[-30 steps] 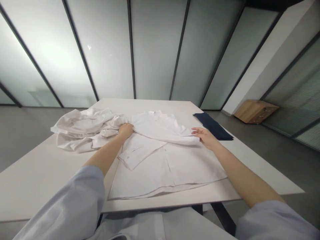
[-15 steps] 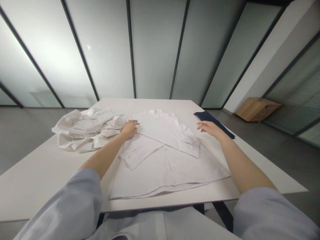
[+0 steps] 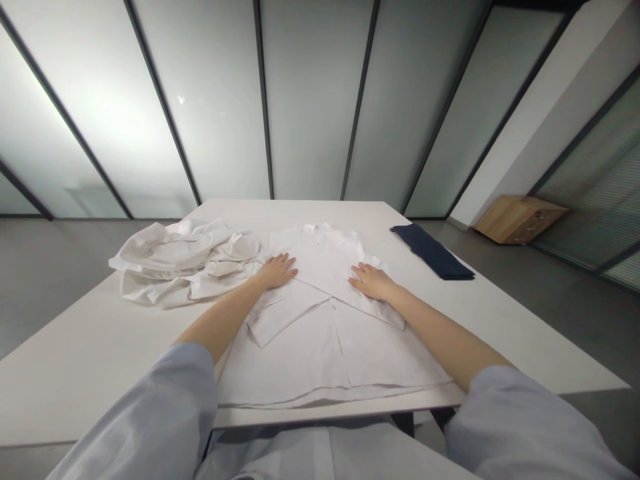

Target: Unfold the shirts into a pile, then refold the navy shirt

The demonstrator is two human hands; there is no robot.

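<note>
A white shirt [image 3: 330, 333] lies flat on the white table [image 3: 90, 360], both sleeves folded in across its body. My left hand [image 3: 278, 271] rests flat on the shirt's upper left part, fingers stretched out. My right hand [image 3: 371, 281] lies flat, palm down, on the folded right sleeve. Both hands are open and hold nothing.
A crumpled heap of white garments [image 3: 180, 261] sits on the table to the left of the shirt. A folded dark navy cloth [image 3: 433, 251] lies near the table's right edge. A wooden cabinet [image 3: 520, 219] stands on the floor at the right. Glass wall panels stand behind the table.
My right hand let go of the sleeve edge, swung out toward the navy cloth, then came back left onto the folded sleeve. My left hand opened flat and slid slightly right.
</note>
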